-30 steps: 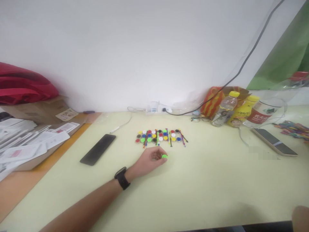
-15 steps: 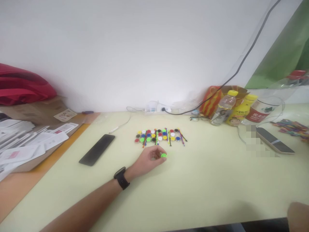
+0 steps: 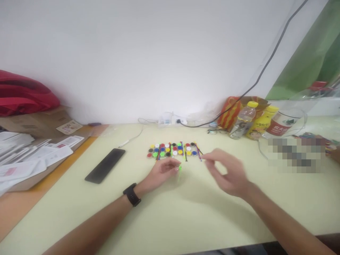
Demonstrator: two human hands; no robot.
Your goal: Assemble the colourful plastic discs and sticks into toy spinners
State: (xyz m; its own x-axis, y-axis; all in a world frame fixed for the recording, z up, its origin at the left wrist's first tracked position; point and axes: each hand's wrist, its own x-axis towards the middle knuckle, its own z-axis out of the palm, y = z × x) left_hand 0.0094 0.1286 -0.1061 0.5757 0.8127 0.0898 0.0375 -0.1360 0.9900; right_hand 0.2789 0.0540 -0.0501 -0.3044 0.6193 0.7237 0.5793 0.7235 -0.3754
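Head cam: left hand [image 3: 160, 172], watch [image 3: 131, 194] on wrist, rests on the pale yellow table [image 3: 186, 212] w/ thumb and forefinger pinching a small green cap [image 3: 180, 168] right at its fingertips. Cap sits at or just above the tabletop; contact w/ table can't be told, blur. Right hand [image 3: 228, 172] hovers just right of the left, motion-blurred, fingers loosely curled w/ thumb and forefinger near each other, holding nothing visible; open or pinched, can't tell.

Just beyond both hands, toward the wall: grid of coloured caps [image 3: 174, 150] w/ thin coloured sticks [image 3: 198, 152] laid across. Black phone [image 3: 105, 165] well left of the left hand. Drink bottles [image 3: 244, 120] far right, near wall.

Handling, as judgement: cap prob. light, rigid plastic, smooth, so apt to slip or flick away if squeezed off-centre. Best grip looks like a pinch across the rim, opposite sides. Round disc, so no real long axis. Which face points up can't be read at this size.
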